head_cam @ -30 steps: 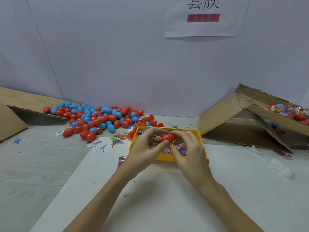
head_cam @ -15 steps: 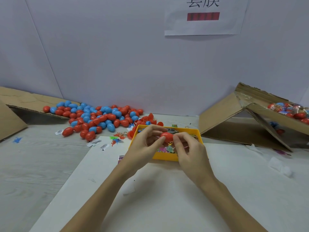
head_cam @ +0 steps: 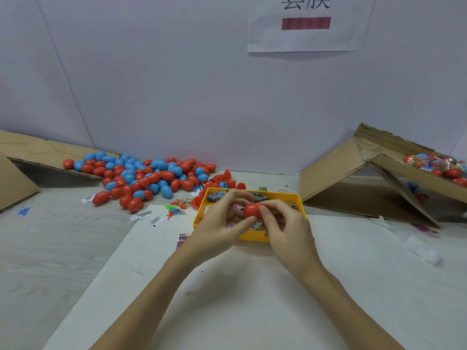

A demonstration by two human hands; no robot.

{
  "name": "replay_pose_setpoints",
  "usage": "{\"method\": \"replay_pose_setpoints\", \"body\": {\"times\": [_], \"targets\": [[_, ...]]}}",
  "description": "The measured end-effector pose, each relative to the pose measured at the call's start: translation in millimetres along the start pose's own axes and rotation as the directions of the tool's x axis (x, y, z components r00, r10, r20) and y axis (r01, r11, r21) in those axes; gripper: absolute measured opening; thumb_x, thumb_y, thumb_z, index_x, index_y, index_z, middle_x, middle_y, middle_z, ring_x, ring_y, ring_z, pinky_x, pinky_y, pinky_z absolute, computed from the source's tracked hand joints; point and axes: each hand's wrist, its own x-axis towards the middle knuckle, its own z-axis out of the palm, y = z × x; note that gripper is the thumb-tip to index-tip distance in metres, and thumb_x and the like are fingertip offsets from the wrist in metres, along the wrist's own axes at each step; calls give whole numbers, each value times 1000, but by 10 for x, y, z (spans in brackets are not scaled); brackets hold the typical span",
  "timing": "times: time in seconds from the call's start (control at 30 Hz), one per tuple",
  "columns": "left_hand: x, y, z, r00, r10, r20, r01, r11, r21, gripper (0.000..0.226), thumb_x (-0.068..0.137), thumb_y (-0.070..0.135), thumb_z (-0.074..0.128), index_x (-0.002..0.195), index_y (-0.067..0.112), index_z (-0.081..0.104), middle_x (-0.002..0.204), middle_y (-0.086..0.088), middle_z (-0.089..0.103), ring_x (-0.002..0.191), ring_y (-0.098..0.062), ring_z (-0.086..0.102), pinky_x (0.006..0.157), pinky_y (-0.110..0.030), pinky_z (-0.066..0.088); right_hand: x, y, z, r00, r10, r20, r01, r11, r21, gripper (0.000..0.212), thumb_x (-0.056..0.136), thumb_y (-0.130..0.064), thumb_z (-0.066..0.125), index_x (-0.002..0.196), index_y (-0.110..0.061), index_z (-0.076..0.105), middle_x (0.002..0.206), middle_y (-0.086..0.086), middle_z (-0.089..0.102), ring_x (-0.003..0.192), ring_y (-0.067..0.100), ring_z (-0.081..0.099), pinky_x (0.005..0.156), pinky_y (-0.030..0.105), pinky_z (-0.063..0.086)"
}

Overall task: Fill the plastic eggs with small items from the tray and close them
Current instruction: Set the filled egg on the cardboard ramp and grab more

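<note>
Far to the left of the hands, a large pile of red and blue eggs (head_cam: 141, 178) remained unprocessed. The left hand (head_cam: 217, 223) and right hand (head_cam: 285, 226) both pinched one red egg (head_cam: 252, 210) over the yellow tray (head_cam: 252, 234), apparently closing it. Finished wrapped eggs (head_cam: 437, 165) lay far right in a cardboard box (head_cam: 328, 173); most work seemingly remained.

light: bright, even, diffuse from above | shadows: soft and faint under the forearms on the table (head_cam: 379, 286), darker beneath the cardboard flaps (head_cam: 336, 173) | glare: none strong | focus: slightly soft overall, fingers (head_cam: 265, 213) mildly blurred | distortion: wide-angle bending at the edges
</note>
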Motion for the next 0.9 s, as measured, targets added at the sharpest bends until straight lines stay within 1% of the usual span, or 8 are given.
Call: {"method": "replay_pose_setpoints", "body": {"times": [0.1,0.2,0.37,0.43,0.57,0.7,0.8,0.9], "targets": [[8,-7,13,997,14,-73,-10,998,56,28,97,22,70,124,19,62,111,6,68,95,-10,70,84,-27,60,12,1,-11,1000,-13,-13,13,1000,11,24,105,-26,54,122,-19,69,109,-8,71,102,10,68,84,25,59],[30,-16,-24,984,-40,-174,42,999,10,21,103,26,58,123,18,63,104,-1,72,84,-15,72,78,-28,61,49,64,-49,996,-93,-1,92,981,-170,20,106,-18,54,120,-19,69,115,-9,68,108,7,63,89,27,56],[45,-29,-95,959,-132,-253,123,991,-50,26,109,31,43,121,21,64,91,-6,73,73,-12,69,71,-26,59,42,168,-51,963,-95,253,183,917,-354,21,105,-26,56,110,-18,75,112,-7,69,108,11,58,98,34,47],[47,-34,-94,952,-153,-265,139,988,-73,30,109,33,42,120,20,66,89,-8,73,69,-10,67,68,-24,58,24,184,-26,947,-103,303,229,881,-413,24,105,-28,54,107,-19,76,107,-7,71,106,14,58,98,39,45],[67,-35,-86,938,-226,-263,185,968,-170,31,109,34,41,120,18,66,85,-8,71,65,-9,64,66,-23,56,17,171,-1,960,-115,256,215,887,-409,23,105,-22,55,104,-15,76,101,-3,73,99,16,61,95,38,47],[72,-18,-93,936,-259,-237,209,954,-216,30,105,37,50,123,18,65,87,-6,70,67,-9,63,68,-23,56,30,101,-37,981,-134,137,176,912,-371,18,101,-11,63,110,-14,78,110,-1,76,104,14,67,95,20,47],[51,-14,-99,947,-238,-214,207,966,-157,31,98,36,65,127,24,64,101,-5,68,77,-9,65,66,-17,53,36,74,-82,990,-130,52,140,929,-342,21,98,-8,65,112,-18,78,111,-4,77,105,13,69,94,23,51],[48,-20,-84,953,-215,-214,206,977,-64,34,97,39,63,127,24,62,113,-2,68,94,-14,68,66,-16,54,37,67,-104,996,-89,-12,82,956,-281,27,98,-9,67,122,-21,73,106,-4,77,99,10,70,88,23,55]]}}
